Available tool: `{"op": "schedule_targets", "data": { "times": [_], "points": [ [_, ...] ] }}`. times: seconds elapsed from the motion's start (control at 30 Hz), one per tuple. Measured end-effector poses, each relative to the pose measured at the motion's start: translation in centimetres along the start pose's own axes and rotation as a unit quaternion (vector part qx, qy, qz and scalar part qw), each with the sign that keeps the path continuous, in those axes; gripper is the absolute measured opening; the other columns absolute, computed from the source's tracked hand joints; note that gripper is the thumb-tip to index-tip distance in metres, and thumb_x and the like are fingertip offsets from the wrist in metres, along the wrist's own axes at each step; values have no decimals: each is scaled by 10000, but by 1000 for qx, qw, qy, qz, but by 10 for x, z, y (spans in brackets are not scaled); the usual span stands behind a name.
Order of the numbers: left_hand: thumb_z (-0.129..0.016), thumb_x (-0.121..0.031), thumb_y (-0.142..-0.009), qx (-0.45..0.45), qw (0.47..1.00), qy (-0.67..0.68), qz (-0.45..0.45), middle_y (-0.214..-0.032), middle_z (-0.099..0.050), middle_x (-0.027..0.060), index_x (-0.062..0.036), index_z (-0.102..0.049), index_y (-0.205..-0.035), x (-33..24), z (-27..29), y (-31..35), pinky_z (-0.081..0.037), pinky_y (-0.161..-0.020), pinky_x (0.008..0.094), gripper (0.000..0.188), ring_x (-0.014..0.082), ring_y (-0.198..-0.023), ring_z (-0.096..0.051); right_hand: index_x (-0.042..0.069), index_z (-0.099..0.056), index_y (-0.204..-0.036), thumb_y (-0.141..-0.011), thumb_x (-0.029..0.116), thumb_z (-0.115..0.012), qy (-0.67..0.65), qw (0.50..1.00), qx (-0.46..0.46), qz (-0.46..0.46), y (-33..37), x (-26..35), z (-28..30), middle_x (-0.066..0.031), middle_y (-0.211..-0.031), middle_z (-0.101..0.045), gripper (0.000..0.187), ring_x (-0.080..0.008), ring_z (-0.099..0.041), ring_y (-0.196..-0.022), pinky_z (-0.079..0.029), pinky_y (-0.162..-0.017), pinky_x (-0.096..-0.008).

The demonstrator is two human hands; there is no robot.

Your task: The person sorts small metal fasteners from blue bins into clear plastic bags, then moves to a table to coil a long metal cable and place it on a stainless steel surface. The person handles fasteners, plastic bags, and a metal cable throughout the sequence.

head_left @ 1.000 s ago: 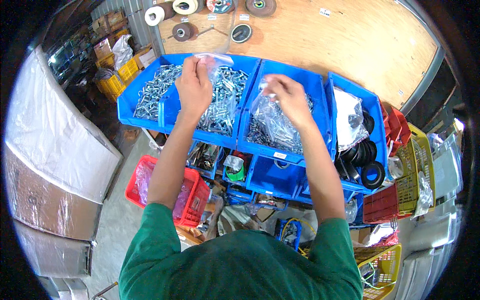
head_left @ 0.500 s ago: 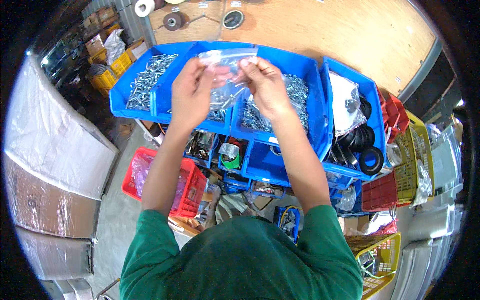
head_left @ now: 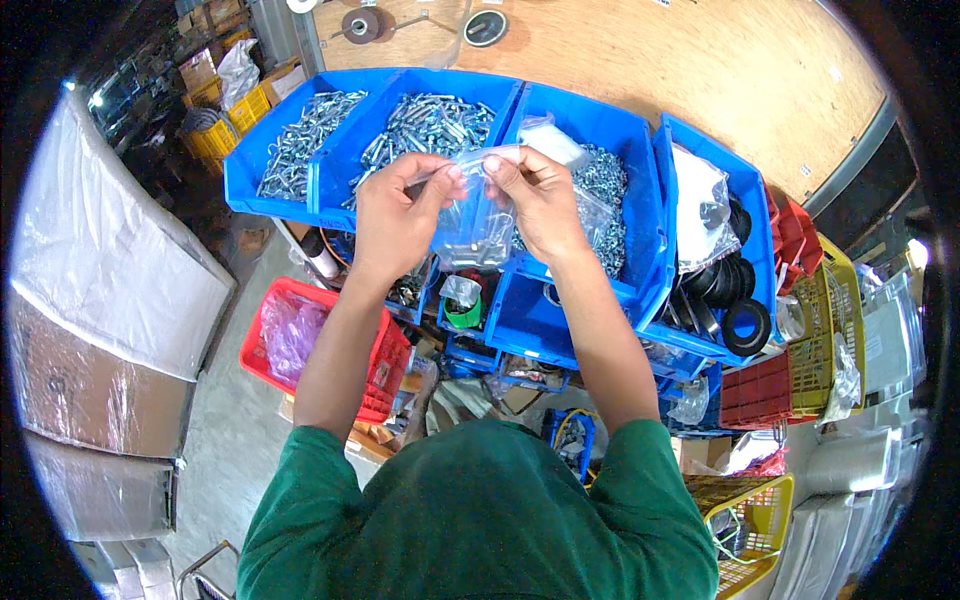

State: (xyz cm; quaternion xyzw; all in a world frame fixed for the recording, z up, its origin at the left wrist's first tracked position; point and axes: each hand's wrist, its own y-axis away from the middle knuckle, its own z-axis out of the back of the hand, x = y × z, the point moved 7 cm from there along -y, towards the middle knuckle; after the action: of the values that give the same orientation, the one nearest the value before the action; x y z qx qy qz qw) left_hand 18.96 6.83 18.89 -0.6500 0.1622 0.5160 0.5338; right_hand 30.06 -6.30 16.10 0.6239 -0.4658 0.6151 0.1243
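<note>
A clear plastic zip bag (head_left: 474, 234) hangs between my two hands, with some small metal pieces at its bottom. My left hand (head_left: 403, 212) pinches the bag's top edge between thumb and fingers. On the other side of the same edge, my right hand (head_left: 540, 203) has a matching pinch. Behind the hands stand blue bins: one with hook-like metal parts (head_left: 308, 140), one with long bolts or anchors (head_left: 430, 128), and one with small screws (head_left: 604, 185). A stack of clear bags (head_left: 553, 140) lies in the screw bin.
At right, a blue bin (head_left: 762, 200) holds black rings (head_left: 745, 326) and a white packet (head_left: 700, 205). A red crate (head_left: 385, 365) with purple plastic stands low on the left. Wrapped boxes (head_left: 100, 390) line the left side; yellow crates (head_left: 765, 520) stand at right. A wooden board (head_left: 690, 60) rises behind.
Both hands have drawn the bag lower and nearer, and it now hangs upright from their fingertips. My left fingers have closed from a spread pose onto its top edge.
</note>
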Motion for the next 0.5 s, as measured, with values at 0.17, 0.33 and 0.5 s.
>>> {"op": "schedule_targets", "data": {
  "times": [0.17,0.33,0.5],
  "points": [
    [-643,-107,-961,2,990,-135,-32,-864,-745,115,45,-691,-988,-15,9,0,-575,-732,291,162,164,-819,-726,25,-710,-999,-930,165,-719,29,999,17,26,3,5,-7,-36,-850,-694,156,-100,-612,-763,-471,-697,-252],
    [-675,-120,-932,-1,984,-172,-43,-835,-748,112,35,-708,-952,-21,14,0,-554,-718,291,159,152,-782,-718,21,-711,-987,-926,159,-723,43,998,20,34,1,6,-8,-50,-847,-702,151,-107,-621,-774,-472,-723,-255],
    [-721,-119,-887,32,997,-77,2,-835,-744,120,24,-724,-950,-11,19,-3,-536,-717,291,156,137,-769,-700,19,-714,-975,-926,145,-720,60,997,36,45,2,19,-11,-57,-834,-702,135,-106,-620,-777,-477,-732,-261]
  ]
}}
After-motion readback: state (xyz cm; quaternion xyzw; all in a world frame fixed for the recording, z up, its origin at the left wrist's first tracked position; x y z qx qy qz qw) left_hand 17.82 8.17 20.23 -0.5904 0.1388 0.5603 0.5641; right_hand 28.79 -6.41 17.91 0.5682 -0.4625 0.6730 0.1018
